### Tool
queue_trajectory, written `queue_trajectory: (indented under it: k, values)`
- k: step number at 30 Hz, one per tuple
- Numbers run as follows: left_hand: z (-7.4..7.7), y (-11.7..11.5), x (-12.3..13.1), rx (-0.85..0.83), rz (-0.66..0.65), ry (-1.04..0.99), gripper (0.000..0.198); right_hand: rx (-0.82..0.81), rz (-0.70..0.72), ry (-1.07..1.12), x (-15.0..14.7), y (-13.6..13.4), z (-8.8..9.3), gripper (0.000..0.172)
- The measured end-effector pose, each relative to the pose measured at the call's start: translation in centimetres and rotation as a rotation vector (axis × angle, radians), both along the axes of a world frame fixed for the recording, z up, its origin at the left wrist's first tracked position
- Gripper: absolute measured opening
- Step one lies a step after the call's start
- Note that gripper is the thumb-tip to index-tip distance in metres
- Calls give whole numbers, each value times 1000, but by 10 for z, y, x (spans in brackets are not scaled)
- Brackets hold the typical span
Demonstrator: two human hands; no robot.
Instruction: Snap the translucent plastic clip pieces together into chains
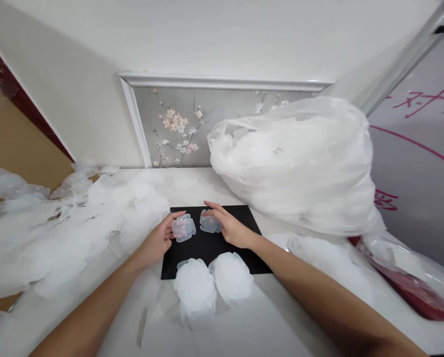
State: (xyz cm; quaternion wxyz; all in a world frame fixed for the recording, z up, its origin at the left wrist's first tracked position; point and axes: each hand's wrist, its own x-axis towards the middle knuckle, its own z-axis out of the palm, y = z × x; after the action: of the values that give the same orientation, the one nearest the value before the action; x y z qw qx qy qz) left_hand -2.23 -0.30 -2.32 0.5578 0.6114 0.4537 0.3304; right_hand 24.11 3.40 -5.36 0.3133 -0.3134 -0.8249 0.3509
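Over a black mat [199, 249], my left hand [157, 243] grips a thin, frosted translucent plastic piece [184, 228] by its left edge, thumb below and fingers behind. My right hand [234, 228] holds a similar translucent plastic piece [210, 222] by its right side, with one finger stretched out above it. A small gap separates the two pieces. Nearer to me, two stacks of such pieces, a left stack [195, 290] and a right stack [231, 278], lie side by side across the mat's front edge.
Loose plastic pieces [77, 238] are heaped across the left of the white table [133, 317]. A large bag [300, 163] full of white pieces stands at the back right. More pieces [326, 258] lie beyond my right forearm, near a red, plastic-wrapped item [411, 282].
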Motion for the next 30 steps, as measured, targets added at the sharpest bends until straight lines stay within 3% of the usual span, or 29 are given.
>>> queue_trajectory:
  k: [3, 7, 9, 11, 15, 19, 23, 25, 28, 30]
  values:
    - [0, 0, 2, 38, 18, 24, 67, 27, -22, -2, -1, 1, -1, 66]
    - [7, -3, 8, 229, 171, 216, 12, 54, -113, 44, -2, 4, -1, 24]
    - [13, -5, 10, 342, 277, 286, 16, -17, -193, 137, -3, 5, 1, 8]
    - [17, -6, 11, 330, 357, 248, 25, -227, -249, 286, -4, 6, 2, 14]
    - [18, -6, 11, 3, 409, -43, 41, -720, -210, 567, -6, 6, 6, 36]
    - [17, -6, 14, -180, 407, -262, 46, -872, -160, 661, -8, 5, 6, 40]
    - [26, -10, 15, -225, 353, -296, 43, -897, -151, 698, -6, 5, 9, 39]
    - [32, -15, 17, -251, 249, -252, 39, -906, -74, 648, -1, 4, 17, 41]
    - [41, -29, 23, -195, -53, -61, 26, -859, 209, 288, 7, -4, 37, 46]
    - [44, -39, 29, -34, -221, 151, 21, -670, 347, -58, 10, -11, 52, 45]
